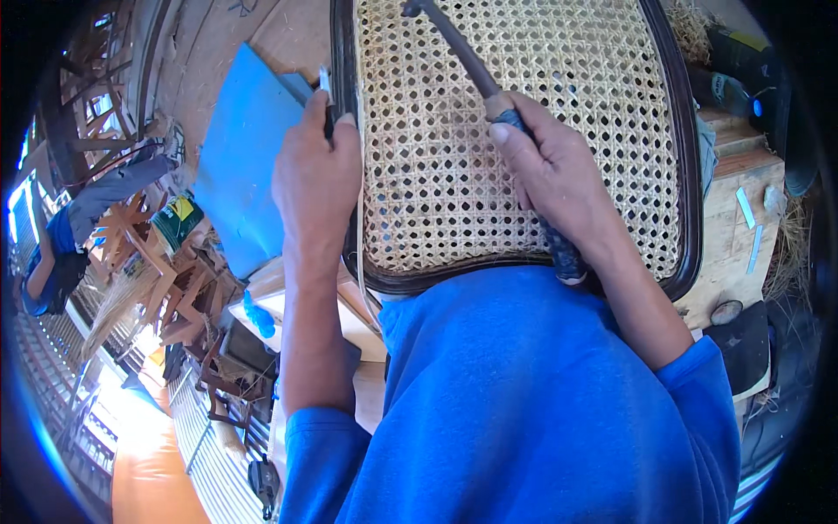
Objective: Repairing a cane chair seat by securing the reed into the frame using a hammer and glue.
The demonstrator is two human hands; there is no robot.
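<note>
1. The cane webbing (489, 188) looks straw-yellow to me, a repeating lattice dotted with small, darker holes;
2. its curved frame (690, 201) is deep brown, nearly black, with a pale glint;
3. the hammer (467, 61) is dark grey-brown along the shaft; its handle wrapping (566, 251) is black, mottled with dull blue;
4. the T-shirt (524, 393) is plain royal blue;
5. over there, a flat sheet (240, 166) is lighter, unpatterned blue;
6. the plywood (724, 271) is pale tan, marked by light-blue strips (745, 208);
7. the chair frames (166, 279) are reddish brown; the tarpaulin (148, 472) glows orange
</note>
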